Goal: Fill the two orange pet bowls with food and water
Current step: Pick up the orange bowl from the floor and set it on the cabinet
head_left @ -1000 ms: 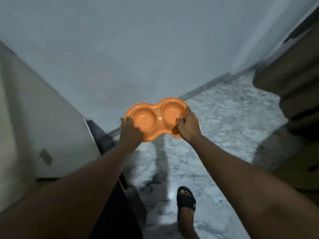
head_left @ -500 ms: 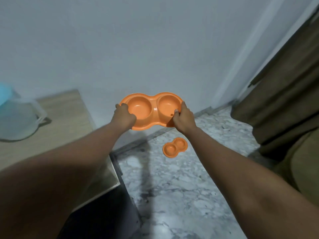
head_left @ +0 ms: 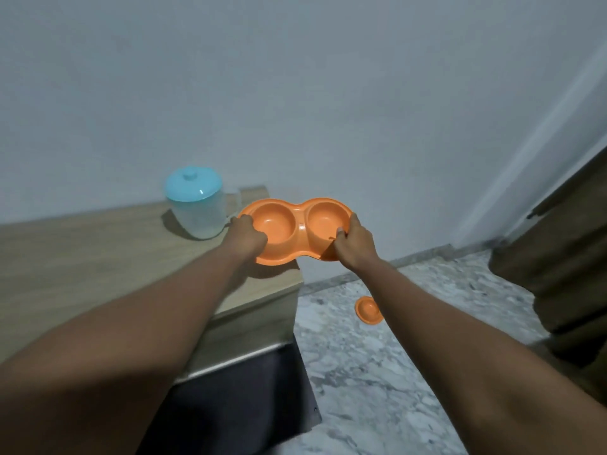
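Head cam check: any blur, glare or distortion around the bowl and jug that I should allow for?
Head view: dim, even light, no glare; the orange double bowl and lidded jug read fairly sharp, the forearms near the lens soft. Head view again: faint shadows under the bowl and beside the jug on the wooden top; the wide lens bows lines near the edges.

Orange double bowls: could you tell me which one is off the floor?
The held bowl, gripped at its ends by left hand and right hand; the other bowl lies on the floor.
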`<state>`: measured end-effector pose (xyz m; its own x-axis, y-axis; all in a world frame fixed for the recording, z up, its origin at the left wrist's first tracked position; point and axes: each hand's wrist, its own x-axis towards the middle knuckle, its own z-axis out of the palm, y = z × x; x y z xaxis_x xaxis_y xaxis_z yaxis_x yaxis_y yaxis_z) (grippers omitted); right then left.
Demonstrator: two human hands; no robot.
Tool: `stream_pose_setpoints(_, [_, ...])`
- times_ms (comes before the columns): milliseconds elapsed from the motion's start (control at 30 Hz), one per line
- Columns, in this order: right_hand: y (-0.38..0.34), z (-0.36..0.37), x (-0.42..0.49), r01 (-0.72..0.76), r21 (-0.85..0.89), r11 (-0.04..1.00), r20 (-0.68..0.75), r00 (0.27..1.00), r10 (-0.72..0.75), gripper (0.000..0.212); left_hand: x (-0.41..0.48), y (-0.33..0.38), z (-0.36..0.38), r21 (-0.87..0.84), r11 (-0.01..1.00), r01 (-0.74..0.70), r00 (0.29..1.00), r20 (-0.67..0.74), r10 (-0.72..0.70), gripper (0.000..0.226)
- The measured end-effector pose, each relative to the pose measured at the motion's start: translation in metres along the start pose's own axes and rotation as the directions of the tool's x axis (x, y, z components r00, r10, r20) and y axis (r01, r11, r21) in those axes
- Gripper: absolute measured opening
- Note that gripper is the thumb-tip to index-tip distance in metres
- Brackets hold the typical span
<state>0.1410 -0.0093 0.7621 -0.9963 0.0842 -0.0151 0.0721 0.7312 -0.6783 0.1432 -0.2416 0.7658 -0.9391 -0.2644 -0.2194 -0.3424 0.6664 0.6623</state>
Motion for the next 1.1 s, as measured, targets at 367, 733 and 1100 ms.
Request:
stream_pose_setpoints(367, [-0.120, 0.132, -0.100, 0.064, -0.001, 0.998, 0.055, 0.996, -0.064, 0.041, -0.053, -0.176, -0.125, 0.023, 0.996, 0.082, 0.996, 0.027, -0.083, 0.069])
stream_pose_setpoints(733, [-0.243, 0.268, -0.125, 0.190, 0.043, 0.981, 0.268, 0.943, -0.195, 0.048, -0.059, -0.316, -0.246, -0.018, 0.975, 0.224, 0.967, -0.123, -0.224, 0.040])
stream_pose_setpoints(1100, [-0.273, 0.329, -0.120, 0.220, -0.006, 0.976, 0.350, 0.914, -0.204, 0.057, -0.035, -0.376, -0.265, -0.086, 0.960, 0.267, 0.953, -0.126, -0.276, 0.057])
